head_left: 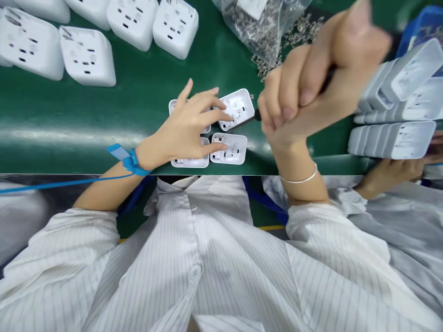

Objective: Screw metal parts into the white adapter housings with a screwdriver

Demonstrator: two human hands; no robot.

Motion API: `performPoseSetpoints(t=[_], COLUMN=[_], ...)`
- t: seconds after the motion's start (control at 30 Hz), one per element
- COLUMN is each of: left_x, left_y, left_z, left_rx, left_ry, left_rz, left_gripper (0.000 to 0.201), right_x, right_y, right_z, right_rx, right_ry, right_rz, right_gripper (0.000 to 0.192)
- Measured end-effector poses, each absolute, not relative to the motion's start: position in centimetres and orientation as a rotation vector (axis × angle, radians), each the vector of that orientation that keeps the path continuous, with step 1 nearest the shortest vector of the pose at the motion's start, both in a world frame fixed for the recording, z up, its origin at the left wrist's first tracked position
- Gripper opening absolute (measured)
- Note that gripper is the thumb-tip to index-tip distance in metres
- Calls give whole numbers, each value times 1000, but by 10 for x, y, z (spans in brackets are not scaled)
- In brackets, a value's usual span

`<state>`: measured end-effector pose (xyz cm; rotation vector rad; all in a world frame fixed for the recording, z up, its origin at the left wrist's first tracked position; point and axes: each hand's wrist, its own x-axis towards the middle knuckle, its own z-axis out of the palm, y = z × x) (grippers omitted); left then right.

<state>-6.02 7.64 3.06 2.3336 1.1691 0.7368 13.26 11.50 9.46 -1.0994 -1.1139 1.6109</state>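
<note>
My left hand [194, 122], a blue strap at its wrist, spreads its fingers over several small white plastic socket housings at the table's front edge. Its fingertips reach onto the upper right housing [244, 108], and the thumb lies over the lower right housing [237, 150]. The lower left housing [190, 162] and another above it are partly hidden under the hand. My right hand [311, 78] is closed in a fist around what looks like a screwdriver [247, 121]. Its dark shaft reaches the near side of the upper right housing; the tip is hard to make out.
Assembled white socket units [86, 55] stand at the far left. A clear bag of small metal parts [258, 30] lies at the back, loose pieces [301, 32] beside it. Stacked white shells [391, 140] and a blue bin [424, 27] are right, near another person's hand [398, 173].
</note>
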Motion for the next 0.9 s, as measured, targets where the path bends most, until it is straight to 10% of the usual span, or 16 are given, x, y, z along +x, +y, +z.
performPoseSetpoints(t=[0.13,0.9], left_x=[-54,-52], left_y=[75,76], left_z=[18,18], left_rx=[2331,2275], left_ry=[1190,1206], left_rz=[710,670], left_gripper=[34,29], right_x=[104,99], right_y=[114,109], right_z=[92,95], right_rx=[-794,-918], right_ry=[-1073,-1210], right_rz=[1268,1458], right_gripper=[77,81])
